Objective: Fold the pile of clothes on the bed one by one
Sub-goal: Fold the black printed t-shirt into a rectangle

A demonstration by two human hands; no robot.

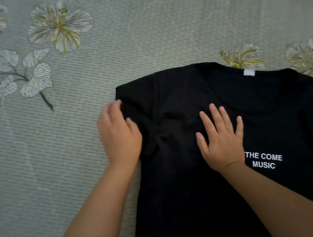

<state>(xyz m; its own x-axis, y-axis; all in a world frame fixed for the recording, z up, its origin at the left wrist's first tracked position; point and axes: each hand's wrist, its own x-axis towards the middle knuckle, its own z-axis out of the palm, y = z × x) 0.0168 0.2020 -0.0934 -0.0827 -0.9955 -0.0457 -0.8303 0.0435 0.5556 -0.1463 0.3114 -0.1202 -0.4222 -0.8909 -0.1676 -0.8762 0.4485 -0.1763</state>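
A black T-shirt [204, 183] with white lettering on the chest lies spread on the bed, its collar and white neck label pointing away from me. Its left sleeve is turned in over the body. My left hand [119, 137] sits at the shirt's left edge near the shoulder, fingers curled onto the folded fabric, which bunches beside it. My right hand [220, 138] lies flat on the chest with fingers spread, pressing the cloth down just left of the lettering.
The bed is covered by a grey-green striped sheet [53, 157] printed with pale flowers and leaves. Bare sheet stretches to the left and beyond the shirt. The shirt runs off the right and bottom of the view.
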